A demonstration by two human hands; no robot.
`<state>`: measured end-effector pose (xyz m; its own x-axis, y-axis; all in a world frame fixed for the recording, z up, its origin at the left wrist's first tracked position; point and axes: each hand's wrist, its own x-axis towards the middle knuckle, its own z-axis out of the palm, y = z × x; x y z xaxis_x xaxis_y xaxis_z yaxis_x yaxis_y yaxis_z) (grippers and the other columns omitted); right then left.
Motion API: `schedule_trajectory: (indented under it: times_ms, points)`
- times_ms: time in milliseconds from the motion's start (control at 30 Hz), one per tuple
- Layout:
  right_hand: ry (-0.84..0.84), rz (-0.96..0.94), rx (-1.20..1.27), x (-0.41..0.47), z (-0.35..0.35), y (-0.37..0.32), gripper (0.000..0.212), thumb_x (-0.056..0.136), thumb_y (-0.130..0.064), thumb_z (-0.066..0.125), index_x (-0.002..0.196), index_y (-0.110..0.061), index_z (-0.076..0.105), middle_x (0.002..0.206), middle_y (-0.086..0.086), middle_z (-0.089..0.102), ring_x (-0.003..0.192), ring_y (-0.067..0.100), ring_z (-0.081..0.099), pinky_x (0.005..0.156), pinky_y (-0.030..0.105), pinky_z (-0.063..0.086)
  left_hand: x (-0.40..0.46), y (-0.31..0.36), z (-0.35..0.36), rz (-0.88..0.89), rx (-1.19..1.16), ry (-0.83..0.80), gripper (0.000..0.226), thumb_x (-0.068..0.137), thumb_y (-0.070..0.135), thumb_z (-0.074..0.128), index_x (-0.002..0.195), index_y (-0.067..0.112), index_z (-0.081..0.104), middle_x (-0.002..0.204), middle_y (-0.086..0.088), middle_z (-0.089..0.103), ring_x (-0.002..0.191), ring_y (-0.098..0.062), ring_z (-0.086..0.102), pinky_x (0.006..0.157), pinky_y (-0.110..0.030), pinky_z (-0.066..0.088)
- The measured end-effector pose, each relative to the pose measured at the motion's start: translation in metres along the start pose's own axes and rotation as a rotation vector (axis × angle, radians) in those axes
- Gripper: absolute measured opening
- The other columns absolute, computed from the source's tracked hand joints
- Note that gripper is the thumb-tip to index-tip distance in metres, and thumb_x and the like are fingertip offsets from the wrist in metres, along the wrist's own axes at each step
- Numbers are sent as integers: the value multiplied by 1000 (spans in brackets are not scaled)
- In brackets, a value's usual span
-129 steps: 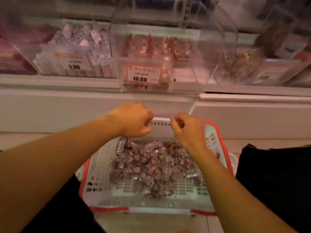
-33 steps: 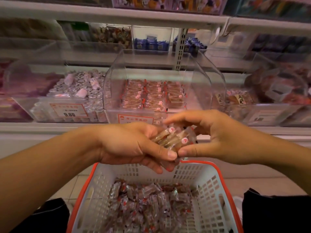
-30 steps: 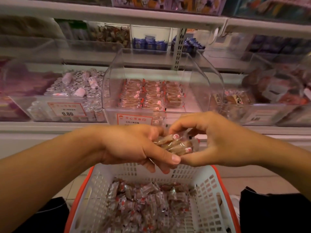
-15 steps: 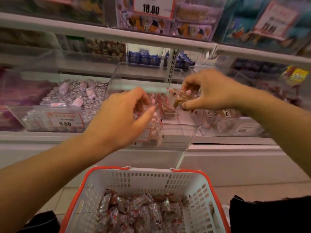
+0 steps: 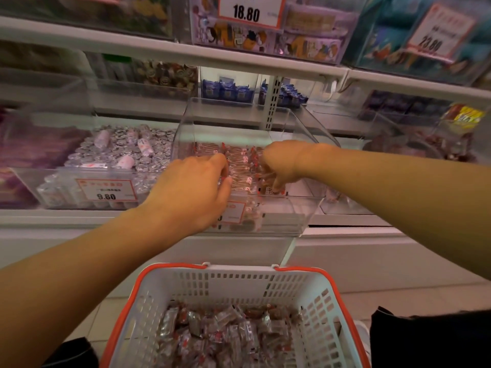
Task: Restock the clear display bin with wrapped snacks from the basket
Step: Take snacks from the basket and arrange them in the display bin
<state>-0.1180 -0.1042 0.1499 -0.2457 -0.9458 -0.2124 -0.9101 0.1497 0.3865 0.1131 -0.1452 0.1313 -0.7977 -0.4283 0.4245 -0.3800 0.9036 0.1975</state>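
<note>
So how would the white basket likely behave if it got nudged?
The basket has thin slotted plastic walls, so it is probably light and a bit flexible. Wrapped snacks cover its bottom, which likely keeps it from tipping. It would probably slide rather than roll.

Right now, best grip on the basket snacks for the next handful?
Come straight down through the basket open top onto the wrapped snacks. They lie in a loose, jumbled heap, so probably gather several by their bodies, not single wrapper ends.
</note>
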Motion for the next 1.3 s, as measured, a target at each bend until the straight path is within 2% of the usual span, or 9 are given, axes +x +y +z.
schedule_trajectory:
  times_ms: [300,400,500,700,833,1033,1100,1167,1300]
  points:
    - [-56,26,-90,-6,0,-6,26,87,-20,72,72,-22,51,75,-3,52,62,13,49,53,27,39,4,1,6,-6,3,16,20,100,34,40,101,20,54,93,-4,65,81,-28,59,72,-39,45]
    - [-226,36,-262,-7,15,-8,27,98,-14,51,123,-8,60,107,6,62,96,25,60,81,37,51,2,2,8,-7,-19,14,21,100,34,38,100,19,54,91,-5,65,80,-29,60,73,-43,49]
    - [-243,80,-444,-9,29,-10,57,106,-29,29,156,-6,15,163,16,15,150,35,15,118,49,26,1,2,9,1,-38,16,21,101,33,38,97,19,53,89,-5,64,78,-28,59,71,-43,48]
    - [-244,88,-275,-15,8,-11,53,104,-30,42,153,-13,31,161,11,22,146,34,22,116,49,31,-1,3,9,-11,-67,18,20,101,33,41,99,19,54,91,-4,65,80,-26,59,72,-42,49]
    - [82,143,127,-34,-27,-11,29,102,-34,48,113,-12,63,113,8,61,94,26,59,83,42,53,-5,5,-3,112,-129,205,16,98,31,50,94,18,60,81,4,61,72,-15,54,65,-35,48]
    - [1162,170,724,-111,46,-90,16,95,-27,53,82,-23,62,66,-7,56,59,13,50,53,28,35,-33,-3,12,592,-2,194,19,86,27,57,68,21,52,57,2,53,49,-25,53,43,-31,42]
    - [969,249,893,-120,112,-138,14,93,-27,56,81,-23,63,62,-8,53,57,15,50,52,30,35,-52,-5,48,515,95,-169,19,87,34,54,72,22,56,66,1,62,58,-25,60,50,-31,44]
    - [300,230,1028,-122,177,-180,14,90,-31,63,100,-22,68,81,-4,67,76,18,63,65,29,46,-79,-16,89,277,188,-631,27,89,47,49,90,23,62,96,-3,68,86,-27,65,69,-34,48]
    - [-582,210,1067,-142,286,-245,96,79,-37,81,153,-12,26,139,16,52,122,33,54,99,42,48,-167,-49,170,-183,155,-1130,47,90,43,59,132,21,54,130,-11,60,114,-30,59,93,-33,48]
